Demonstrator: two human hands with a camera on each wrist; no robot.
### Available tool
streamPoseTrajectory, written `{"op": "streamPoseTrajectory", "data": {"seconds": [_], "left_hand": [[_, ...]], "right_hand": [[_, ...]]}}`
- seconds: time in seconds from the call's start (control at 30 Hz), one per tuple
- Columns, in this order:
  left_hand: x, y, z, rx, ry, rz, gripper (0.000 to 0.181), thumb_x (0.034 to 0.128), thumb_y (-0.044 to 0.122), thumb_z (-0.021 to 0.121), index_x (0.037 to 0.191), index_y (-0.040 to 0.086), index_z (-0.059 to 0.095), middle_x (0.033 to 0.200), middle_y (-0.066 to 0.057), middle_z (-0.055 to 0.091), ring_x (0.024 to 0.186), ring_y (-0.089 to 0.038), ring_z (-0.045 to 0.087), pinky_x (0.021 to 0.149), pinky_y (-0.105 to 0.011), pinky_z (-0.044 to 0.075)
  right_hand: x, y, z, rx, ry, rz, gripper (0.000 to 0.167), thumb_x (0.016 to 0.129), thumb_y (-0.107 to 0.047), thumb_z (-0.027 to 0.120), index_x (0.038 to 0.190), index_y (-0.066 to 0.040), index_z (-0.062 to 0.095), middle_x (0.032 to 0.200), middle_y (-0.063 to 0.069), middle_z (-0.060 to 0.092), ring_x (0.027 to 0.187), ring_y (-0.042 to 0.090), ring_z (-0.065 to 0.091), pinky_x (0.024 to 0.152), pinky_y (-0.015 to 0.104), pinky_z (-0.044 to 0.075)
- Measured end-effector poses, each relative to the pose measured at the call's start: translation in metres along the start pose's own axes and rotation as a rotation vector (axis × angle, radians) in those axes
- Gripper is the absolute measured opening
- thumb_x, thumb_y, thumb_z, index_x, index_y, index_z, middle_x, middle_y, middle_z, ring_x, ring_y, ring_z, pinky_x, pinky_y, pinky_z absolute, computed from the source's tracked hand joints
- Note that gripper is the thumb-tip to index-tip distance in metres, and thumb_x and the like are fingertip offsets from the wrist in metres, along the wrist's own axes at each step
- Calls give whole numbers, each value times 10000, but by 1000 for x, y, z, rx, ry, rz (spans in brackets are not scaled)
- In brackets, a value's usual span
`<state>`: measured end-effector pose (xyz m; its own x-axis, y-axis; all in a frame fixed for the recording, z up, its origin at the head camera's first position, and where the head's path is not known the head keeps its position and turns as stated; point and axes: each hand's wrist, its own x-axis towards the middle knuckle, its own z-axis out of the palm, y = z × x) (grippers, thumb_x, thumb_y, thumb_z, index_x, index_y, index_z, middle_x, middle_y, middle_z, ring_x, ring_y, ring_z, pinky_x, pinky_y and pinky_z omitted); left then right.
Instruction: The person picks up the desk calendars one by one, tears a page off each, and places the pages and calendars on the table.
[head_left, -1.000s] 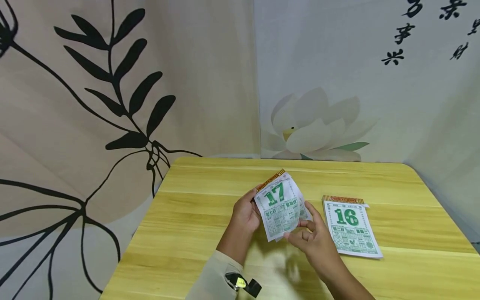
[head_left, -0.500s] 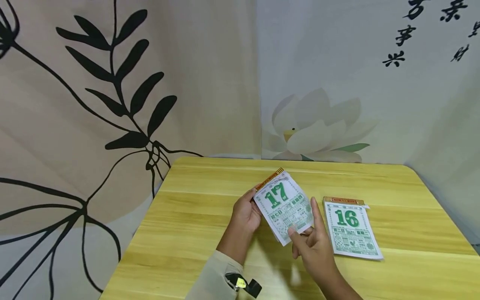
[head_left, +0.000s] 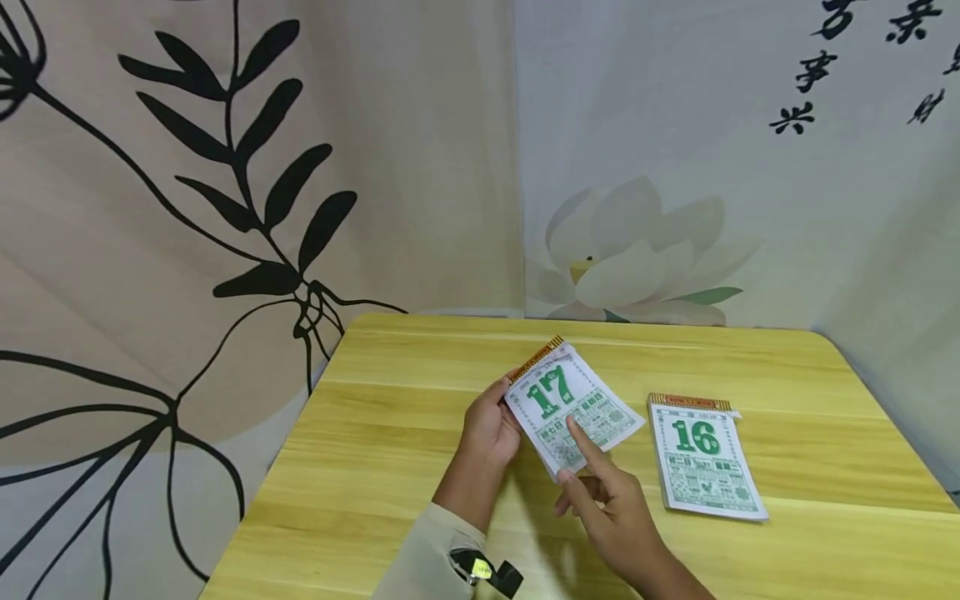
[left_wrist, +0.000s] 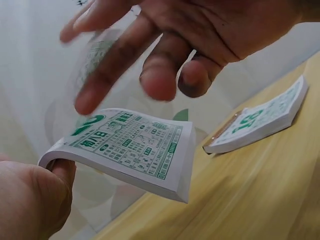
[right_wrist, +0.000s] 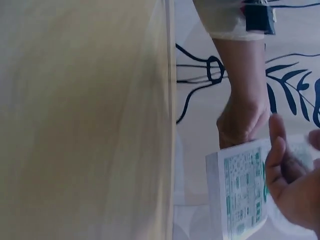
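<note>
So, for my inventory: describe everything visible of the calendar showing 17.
The tear-off calendar is a thick block of white papery leaves printed in green, with a striped orange top strip. It tilts above the table, gripped by the left hand near its top. The left wrist view shows a blurred leaf raised from the block. Whether the right hand touches it is unclear.

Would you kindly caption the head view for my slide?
Left hand grips a calendar pad showing 17, right hand over it; second pad, showing 16, on the table.
</note>
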<state>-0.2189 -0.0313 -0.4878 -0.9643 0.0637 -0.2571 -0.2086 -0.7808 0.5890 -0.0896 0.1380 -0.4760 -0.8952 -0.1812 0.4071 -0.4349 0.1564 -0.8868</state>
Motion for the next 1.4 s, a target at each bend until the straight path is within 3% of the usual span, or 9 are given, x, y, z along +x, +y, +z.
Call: {"op": "streamPoseTrajectory", "data": {"seconds": [0.1, 0.23, 0.37, 0.5, 0.63, 0.83, 1.1, 1.4], "left_hand": [[-2, 1, 0, 22, 2, 15, 392, 1200, 148, 357, 1416, -116, 551, 1120, -107, 763, 1044, -176, 793, 913, -287, 663], [-4, 4, -1, 40, 8, 35, 384, 1200, 150, 368, 1413, -101, 567, 1154, -105, 756, 1077, -178, 783, 934, -290, 659], [-5, 6, -3, 59, 8, 39, 380, 1199, 150, 386, 1412, -92, 587, 1212, -129, 735, 1129, -190, 766, 956, -291, 651], [-6, 8, -7, 100, -14, 42, 379, 1200, 163, 400, 1405, -87, 599, 1283, -152, 709, 1192, -201, 745, 987, -293, 640], [-8, 12, -9, 159, -43, 52, 382, 1199, 178, 415, 1411, -81, 599, 1303, -133, 711, 1195, -187, 748, 989, -282, 637], [-10, 17, -13, 212, -83, 47, 414, 1197, 181, 427, 1476, -95, 559, 1328, -112, 708, 1214, -172, 733, 1002, -273, 629], [-7, 23, -16, 226, -116, 37, 433, 1197, 185, 434, 1501, -107, 529, 1375, -129, 684, 1263, -192, 713, 1016, -280, 625], [-6, 25, -19, 235, -103, 38, 428, 1195, 176, 434, 1495, -110, 542, 1360, -120, 684, 1242, -192, 720, 1012, -287, 629]], "right_hand": [[4, -6, 3, 67, 6, 218, 447, 1110, -45, 604, 1556, -32, 586, 930, 156, 770, 669, 176, 762, 616, 328, 624], [10, -14, 6, 208, 85, 524, 326, 1096, -92, 629, 1406, -42, 719, 811, 120, 748, 645, 198, 748, 645, 317, 634], [15, -12, 8, 244, 148, 602, 285, 1076, -60, 641, 1333, -16, 757, 900, 122, 788, 617, 194, 723, 620, 287, 608], [17, -12, 8, 294, 176, 632, 264, 1074, -44, 640, 1303, 12, 759, 1053, 116, 835, 615, 185, 706, 630, 277, 605], [21, -13, 6, 383, 165, 638, 266, 1071, -65, 654, 1301, 30, 749, 1031, 71, 849, 621, 157, 675, 641, 269, 606], [26, -13, 2, 506, 134, 640, 208, 1062, -90, 682, 1224, -61, 809, 998, 7, 852, 634, 106, 641, 642, 246, 598], [31, -12, 0, 553, 136, 649, 203, 1055, -87, 679, 1200, -98, 821, 1021, 10, 856, 638, 87, 615, 636, 219, 569], [33, -10, -1, 589, 135, 666, 200, 1078, -103, 665, 1153, -171, 837, 1032, -24, 853, 657, 64, 600, 645, 195, 561]]}}
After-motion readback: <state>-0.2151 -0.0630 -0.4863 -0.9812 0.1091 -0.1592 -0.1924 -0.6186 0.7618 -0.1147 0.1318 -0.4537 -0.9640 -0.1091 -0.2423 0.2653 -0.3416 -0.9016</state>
